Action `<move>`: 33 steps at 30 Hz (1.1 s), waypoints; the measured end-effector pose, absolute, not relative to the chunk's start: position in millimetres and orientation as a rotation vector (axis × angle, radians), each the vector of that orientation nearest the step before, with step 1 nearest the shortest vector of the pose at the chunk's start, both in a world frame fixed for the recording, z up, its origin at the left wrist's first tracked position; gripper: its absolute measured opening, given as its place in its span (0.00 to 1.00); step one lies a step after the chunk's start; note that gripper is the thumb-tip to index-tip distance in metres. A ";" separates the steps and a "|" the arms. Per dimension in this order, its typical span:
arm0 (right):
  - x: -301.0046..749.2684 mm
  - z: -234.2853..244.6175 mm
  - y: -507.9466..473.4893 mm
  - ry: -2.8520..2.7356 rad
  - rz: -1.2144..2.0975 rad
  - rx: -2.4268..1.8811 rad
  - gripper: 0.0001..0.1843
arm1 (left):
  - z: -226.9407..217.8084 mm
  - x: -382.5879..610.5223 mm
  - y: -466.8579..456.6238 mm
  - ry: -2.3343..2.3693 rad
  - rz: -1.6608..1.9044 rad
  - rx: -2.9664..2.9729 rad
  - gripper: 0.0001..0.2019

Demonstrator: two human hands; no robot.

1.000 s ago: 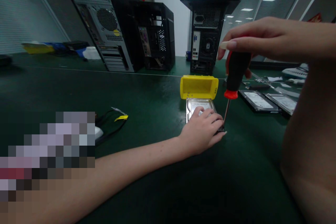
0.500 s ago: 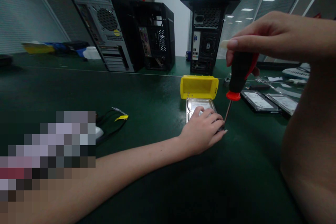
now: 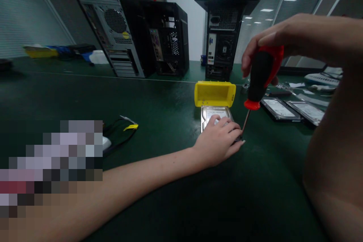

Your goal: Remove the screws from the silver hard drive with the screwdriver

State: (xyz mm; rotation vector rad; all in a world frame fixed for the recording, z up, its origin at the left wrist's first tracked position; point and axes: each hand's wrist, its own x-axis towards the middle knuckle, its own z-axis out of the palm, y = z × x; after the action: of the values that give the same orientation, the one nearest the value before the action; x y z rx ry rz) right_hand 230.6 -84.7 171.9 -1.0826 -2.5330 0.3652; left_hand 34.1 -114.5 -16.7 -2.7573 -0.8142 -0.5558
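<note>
A silver hard drive (image 3: pixel 214 114) lies flat on the green table, just in front of a yellow plastic box (image 3: pixel 214 93). My left hand (image 3: pixel 219 141) rests on the near end of the drive, fingers curled over it and pressing it down. My right hand (image 3: pixel 283 41) is closed round the top of a black-and-red screwdriver (image 3: pixel 258 79). The screwdriver stands nearly upright, leaning right at the top, its thin shaft reaching down to the drive's near right corner beside my left fingertips. The tip is hidden behind those fingers.
Three open computer cases (image 3: pixel 119 22) (image 3: pixel 170 38) (image 3: pixel 224 38) stand at the back of the green table (image 3: pixel 159 106). Two more hard drives (image 3: pixel 279 109) (image 3: pixel 307 111) lie to the right. A black cable with a yellow tag (image 3: pixel 124 130) lies left of centre.
My right hand has turned on the screwdriver handle, fingers wrapping further over its red top, and the handle leans a little more to the right. My left hand and the drive have not moved.
</note>
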 end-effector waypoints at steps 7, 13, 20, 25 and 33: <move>214.0 170.5 -109.2 -2.633 0.100 -0.960 0.19 | -16.8 33.8 -114.5 -0.806 -0.550 -2.736 0.14; 214.8 171.6 -102.5 -2.692 0.063 -0.989 0.18 | -16.9 33.6 -114.7 -0.802 -0.545 -2.725 0.14; 216.8 174.1 -95.1 -2.660 0.102 -1.032 0.17 | -17.4 33.1 -114.8 -0.809 -0.545 -2.726 0.14; 213.8 173.2 -99.7 -2.680 0.096 -1.016 0.18 | -16.9 33.5 -114.8 -0.804 -0.538 -2.716 0.14; 213.5 173.1 -95.4 -2.699 0.140 -1.012 0.19 | -16.2 33.7 -114.9 -0.818 -0.554 -2.753 0.14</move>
State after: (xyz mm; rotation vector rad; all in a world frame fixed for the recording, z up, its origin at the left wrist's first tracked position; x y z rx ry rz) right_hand 213.5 -95.4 173.1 -1.0123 -2.6989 0.1395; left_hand 33.7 -114.9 -16.2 -2.7525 -0.8178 -0.5537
